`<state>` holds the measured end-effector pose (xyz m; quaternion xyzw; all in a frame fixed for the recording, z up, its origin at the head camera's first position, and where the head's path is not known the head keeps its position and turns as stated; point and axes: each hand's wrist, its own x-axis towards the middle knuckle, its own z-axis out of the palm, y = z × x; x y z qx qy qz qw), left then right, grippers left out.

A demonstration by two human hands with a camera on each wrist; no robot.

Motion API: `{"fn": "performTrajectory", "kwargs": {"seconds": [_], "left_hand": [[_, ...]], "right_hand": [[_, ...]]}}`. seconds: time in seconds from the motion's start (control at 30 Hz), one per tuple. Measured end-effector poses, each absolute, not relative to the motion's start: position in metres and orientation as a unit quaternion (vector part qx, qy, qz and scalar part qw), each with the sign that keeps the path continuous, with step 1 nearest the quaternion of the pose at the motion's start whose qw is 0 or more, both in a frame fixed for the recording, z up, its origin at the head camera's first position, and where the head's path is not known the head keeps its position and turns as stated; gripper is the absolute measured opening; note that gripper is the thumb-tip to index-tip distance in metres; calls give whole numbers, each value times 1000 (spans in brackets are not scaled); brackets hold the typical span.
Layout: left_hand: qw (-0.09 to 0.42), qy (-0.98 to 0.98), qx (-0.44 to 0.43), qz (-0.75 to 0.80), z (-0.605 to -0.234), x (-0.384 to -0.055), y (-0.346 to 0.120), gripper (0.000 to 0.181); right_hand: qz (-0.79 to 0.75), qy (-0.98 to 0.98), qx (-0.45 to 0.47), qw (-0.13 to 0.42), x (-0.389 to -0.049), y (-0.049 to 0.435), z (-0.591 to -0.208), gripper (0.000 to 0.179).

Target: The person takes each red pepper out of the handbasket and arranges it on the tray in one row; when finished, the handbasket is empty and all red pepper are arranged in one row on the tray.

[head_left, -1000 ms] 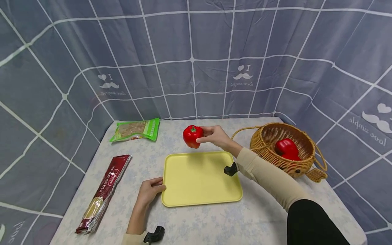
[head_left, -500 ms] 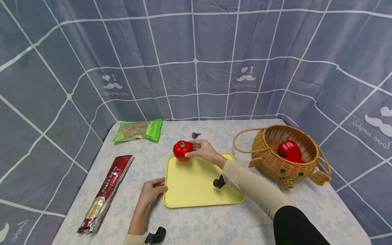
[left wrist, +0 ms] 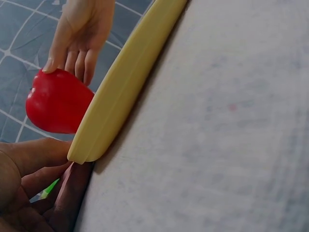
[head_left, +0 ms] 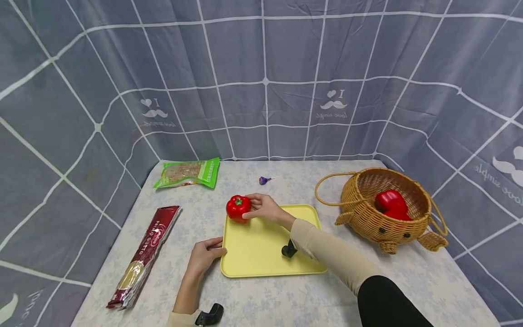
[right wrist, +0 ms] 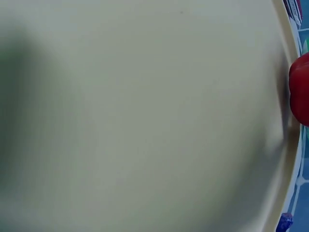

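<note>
A red bell pepper (head_left: pixel 236 209) is at the back left corner of a yellow tray (head_left: pixel 269 254). My right hand (head_left: pixel 265 210) holds the pepper from its right side, between thumb and fingers. In the left wrist view the pepper (left wrist: pixel 55 104) shows just past the tray's side (left wrist: pixel 125 82); whether it touches the tray I cannot tell. My left hand (head_left: pixel 201 258) grips the tray's left edge, thumb against the rim and fingers lower down. The right wrist view is mostly tray surface (right wrist: pixel 159 87), with part of the pepper (right wrist: pixel 300 92) at its right border.
A wicker basket (head_left: pixel 359 222) with red peppers (head_left: pixel 392 202) inside stands at the right. Behind the tray lies a purple-wrapped lollipop (head_left: pixel 264 180). A green food packet (head_left: pixel 188 173) is at the back left, and a long dark red packet (head_left: pixel 145 254) lies left of the tray.
My right hand has carried the pepper left and lower in view, from behind the tray to its back left corner. The lollipop has come into sight. My left hand stays on the tray edge.
</note>
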<state>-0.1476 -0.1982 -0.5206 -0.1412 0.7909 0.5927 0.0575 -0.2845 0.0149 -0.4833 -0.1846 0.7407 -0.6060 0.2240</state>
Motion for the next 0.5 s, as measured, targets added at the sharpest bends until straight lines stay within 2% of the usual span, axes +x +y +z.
{"fn": "performTrajectory", "kwargs": {"seconds": [0.5], "left_hand": [[55,793,-134,592,-524,-150,-198,41]], "right_hand": [[-599,735,-201,244,-287,18,-490,75]]}}
